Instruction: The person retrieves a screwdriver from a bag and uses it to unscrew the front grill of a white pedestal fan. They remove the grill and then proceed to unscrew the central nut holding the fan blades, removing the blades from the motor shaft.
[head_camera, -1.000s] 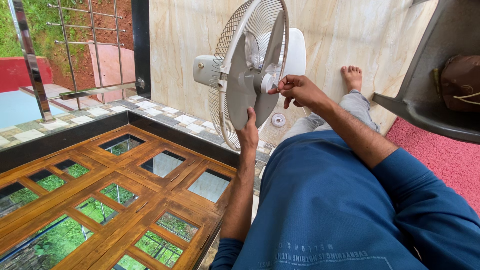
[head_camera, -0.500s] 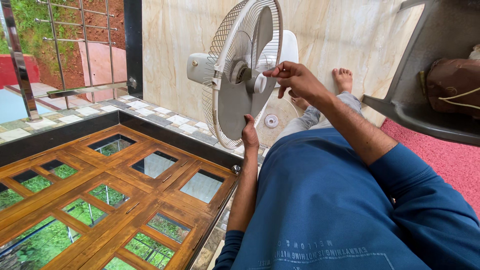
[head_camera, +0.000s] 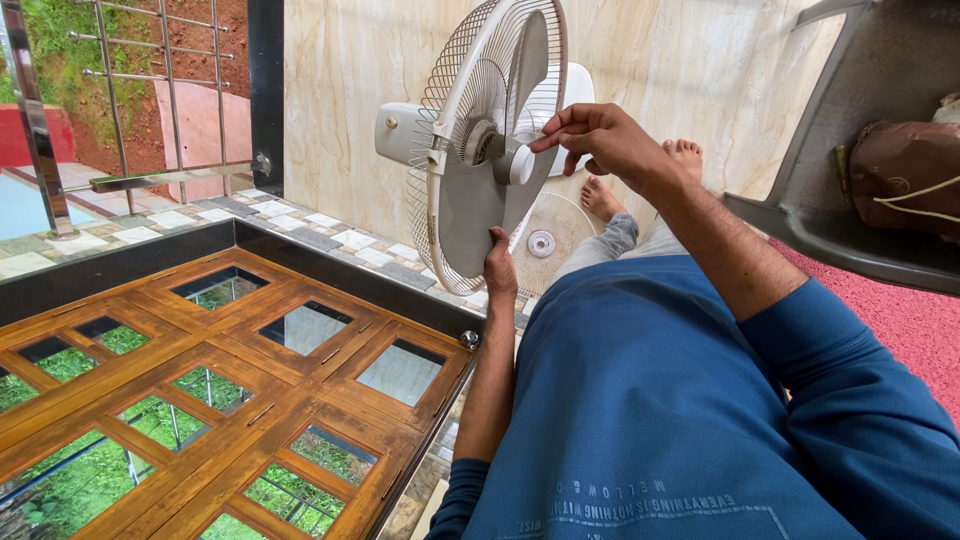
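A white pedestal fan stands in front of me with its rear wire guard on and the grey blades bare. My left hand grips the lower tip of one blade. My right hand is up at the white hub cap, thumb and fingers pinched just above and right of it. Whether the fingers touch the cap I cannot tell. The loose front guard lies on the floor behind the fan.
A wooden lattice frame with glass panes lies flat at the left. A metal railing stands at the far left. A grey chair holding a brown bag is at right, over red matting. My bare feet rest on marble floor.
The fan and my hands have shifted slightly left in view. My right hand has lifted from the hub cap's front to just above it; the blades have turned a little.
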